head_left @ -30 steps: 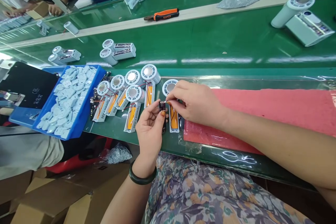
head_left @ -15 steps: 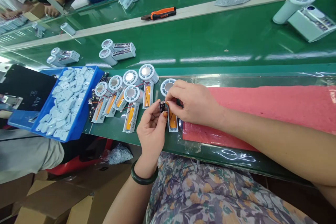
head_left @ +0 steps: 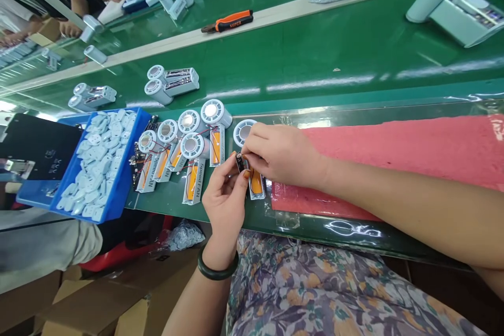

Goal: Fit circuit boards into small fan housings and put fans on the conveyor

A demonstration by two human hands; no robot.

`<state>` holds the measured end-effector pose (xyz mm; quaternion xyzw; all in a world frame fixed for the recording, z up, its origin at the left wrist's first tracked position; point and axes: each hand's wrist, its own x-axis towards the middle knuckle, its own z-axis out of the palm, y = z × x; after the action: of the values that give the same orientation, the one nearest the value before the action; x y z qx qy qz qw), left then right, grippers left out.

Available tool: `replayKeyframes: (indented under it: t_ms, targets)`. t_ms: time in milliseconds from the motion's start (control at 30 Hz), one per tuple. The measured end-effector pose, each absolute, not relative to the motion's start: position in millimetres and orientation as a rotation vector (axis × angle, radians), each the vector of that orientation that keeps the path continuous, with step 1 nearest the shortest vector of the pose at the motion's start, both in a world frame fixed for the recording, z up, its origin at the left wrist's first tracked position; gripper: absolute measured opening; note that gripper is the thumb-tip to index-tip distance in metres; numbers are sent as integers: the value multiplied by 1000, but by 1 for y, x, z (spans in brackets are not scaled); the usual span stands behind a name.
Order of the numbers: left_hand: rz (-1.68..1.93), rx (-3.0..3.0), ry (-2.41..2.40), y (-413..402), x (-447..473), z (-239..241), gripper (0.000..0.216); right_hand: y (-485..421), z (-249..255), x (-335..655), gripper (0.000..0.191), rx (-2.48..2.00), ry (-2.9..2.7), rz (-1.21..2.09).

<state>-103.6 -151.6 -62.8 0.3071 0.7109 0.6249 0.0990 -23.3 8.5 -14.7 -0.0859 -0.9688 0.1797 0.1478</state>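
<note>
Board (head_left: 240, 163) is now showing me a narrower dark strip than half a second ago, when its marked flat face was turning toward my camera. My whole view is shifting too: the orange-handled pliers (head_left: 227, 22) are sitting further left in it, and a pale part (head_left: 90, 28) is newly standing by the far workers. I am counting one board in hand, six round fan heads (head_left: 189, 122) near it, six orange-filled housings (head_left: 256, 184), one pair of pliers, one blue bin (head_left: 121, 184) holding more pale caps (head_left: 98, 168) than I can count, and one red mat (head_left: 394, 139). The board is hanging above the bench edge, just left of the nearest housing. Its long axis is running roughly away from me, its visible end pointing forward and leaning slightly left; fingers are hiding the lower end. My left hand (head_left: 226, 202) is pinching it between thumb and fingers. My right hand (head_left: 281, 155) is bringing thumb and forefinger together at that upper end; I cannot tell whether they are gripping anything.
</note>
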Motion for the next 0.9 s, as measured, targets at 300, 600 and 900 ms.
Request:
replayKeyframes:
  t_ms: [300,600,900]
  targets:
    - [1898,787,2008,-153,-108,-66,38,14,-31,-26,29,23,-2683,300]
    - [1853,870,1978,-153,-111,-65,31,14,-23,-26,32,84,-2790,213]
    - [1901,771,1944,-151,-106,-63,38,13,-31,-20,27,-48,-2643,300]
